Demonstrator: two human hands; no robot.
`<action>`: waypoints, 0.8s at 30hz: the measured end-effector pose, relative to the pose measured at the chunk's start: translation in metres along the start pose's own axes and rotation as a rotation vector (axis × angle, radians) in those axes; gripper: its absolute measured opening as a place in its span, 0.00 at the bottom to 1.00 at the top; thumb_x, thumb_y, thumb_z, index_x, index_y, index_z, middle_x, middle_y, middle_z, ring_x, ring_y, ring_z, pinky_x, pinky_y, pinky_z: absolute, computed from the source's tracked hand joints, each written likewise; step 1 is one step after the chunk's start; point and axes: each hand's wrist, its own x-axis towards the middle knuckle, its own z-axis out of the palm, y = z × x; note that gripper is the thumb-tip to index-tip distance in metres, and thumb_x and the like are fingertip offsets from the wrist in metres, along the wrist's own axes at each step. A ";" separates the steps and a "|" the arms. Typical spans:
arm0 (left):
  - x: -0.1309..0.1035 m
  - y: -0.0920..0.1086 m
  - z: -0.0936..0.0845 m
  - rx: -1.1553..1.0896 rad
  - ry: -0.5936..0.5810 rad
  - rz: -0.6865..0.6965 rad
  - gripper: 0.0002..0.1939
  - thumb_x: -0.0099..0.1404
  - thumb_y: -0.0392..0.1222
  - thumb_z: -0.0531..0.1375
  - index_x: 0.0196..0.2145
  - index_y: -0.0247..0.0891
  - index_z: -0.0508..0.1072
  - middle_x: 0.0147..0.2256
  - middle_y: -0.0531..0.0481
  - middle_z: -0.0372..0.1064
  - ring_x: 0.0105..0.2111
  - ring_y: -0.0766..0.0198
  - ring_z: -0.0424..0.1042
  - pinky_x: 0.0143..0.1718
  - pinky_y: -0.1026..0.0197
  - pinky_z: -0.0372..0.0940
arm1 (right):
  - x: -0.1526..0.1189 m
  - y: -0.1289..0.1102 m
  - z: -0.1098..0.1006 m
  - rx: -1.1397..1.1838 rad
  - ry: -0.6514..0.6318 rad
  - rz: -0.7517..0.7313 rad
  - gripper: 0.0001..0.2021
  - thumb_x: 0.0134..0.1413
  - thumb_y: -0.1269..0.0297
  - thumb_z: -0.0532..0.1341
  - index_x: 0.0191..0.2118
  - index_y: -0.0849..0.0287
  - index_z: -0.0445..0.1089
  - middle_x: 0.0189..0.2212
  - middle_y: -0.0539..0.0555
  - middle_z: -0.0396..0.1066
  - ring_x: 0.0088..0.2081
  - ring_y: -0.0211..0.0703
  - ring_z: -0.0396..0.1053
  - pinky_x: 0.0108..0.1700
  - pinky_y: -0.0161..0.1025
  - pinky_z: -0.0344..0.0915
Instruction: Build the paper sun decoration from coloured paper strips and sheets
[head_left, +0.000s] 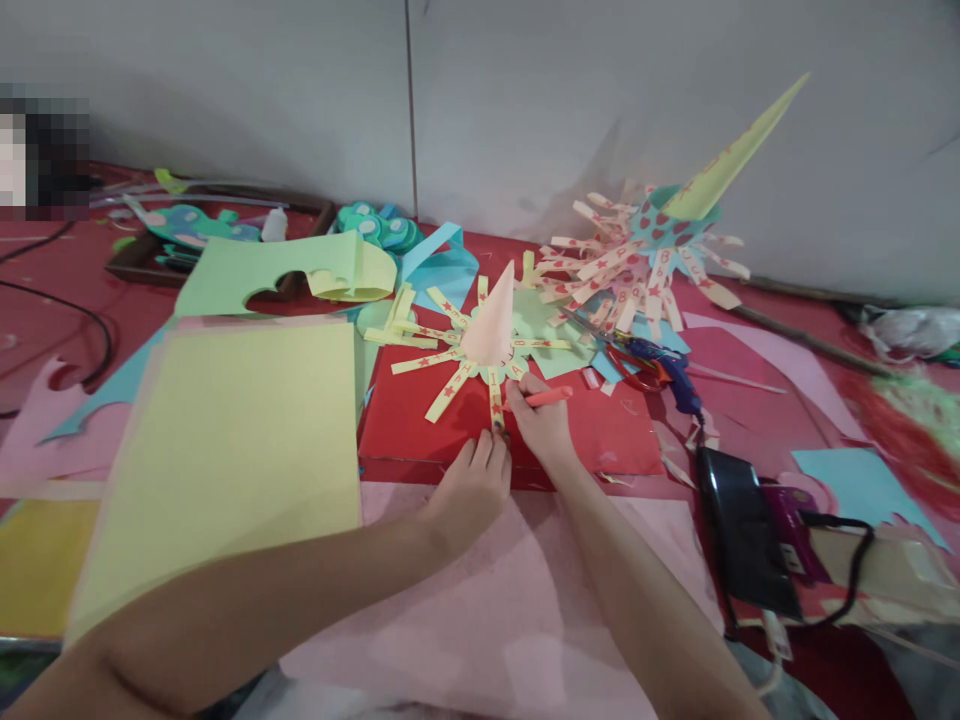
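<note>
A pale pink paper cone [489,325] stands on a paper flower whose yellow strips bear red letters and stars. It rests on a red board [405,425]. My right hand [541,425] is closed around a red marker [549,397], its tip hidden near the strip that points toward me. With fingers together, my left hand [478,482] presses the lower end of that same strip [495,392] against the board.
Yellow sheets [247,430] lie at left, below cut green paper [262,270]. A tray [127,265] sits behind. A finished-looking paper piece with a tall cone [739,155] is at back right. Scissors [637,368], a blue glue gun [679,380] and a black case [746,530] lie right.
</note>
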 end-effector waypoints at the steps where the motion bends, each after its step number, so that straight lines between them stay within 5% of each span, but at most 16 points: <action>1: 0.000 0.000 0.000 -0.013 -0.013 -0.006 0.20 0.62 0.27 0.45 0.48 0.22 0.69 0.46 0.33 0.69 0.47 0.54 0.68 0.44 0.55 0.64 | 0.000 0.001 0.000 -0.003 -0.004 -0.004 0.17 0.51 0.59 0.52 0.19 0.56 0.44 0.15 0.43 0.45 0.19 0.31 0.45 0.23 0.31 0.47; 9: 0.000 -0.001 0.000 -0.029 -0.022 -0.010 0.20 0.62 0.26 0.45 0.48 0.25 0.69 0.47 0.34 0.69 0.47 0.55 0.68 0.44 0.56 0.64 | 0.001 0.004 0.001 -0.039 -0.003 -0.004 0.16 0.49 0.61 0.52 0.18 0.56 0.45 0.14 0.43 0.44 0.19 0.31 0.45 0.22 0.32 0.46; 24: 0.010 -0.019 0.004 -0.049 0.034 0.012 0.13 0.63 0.28 0.48 0.41 0.29 0.68 0.37 0.42 0.69 0.35 0.62 0.68 0.36 0.60 0.64 | 0.006 0.007 0.000 0.296 0.133 0.142 0.17 0.52 0.51 0.53 0.20 0.57 0.54 0.14 0.43 0.51 0.18 0.31 0.50 0.21 0.31 0.50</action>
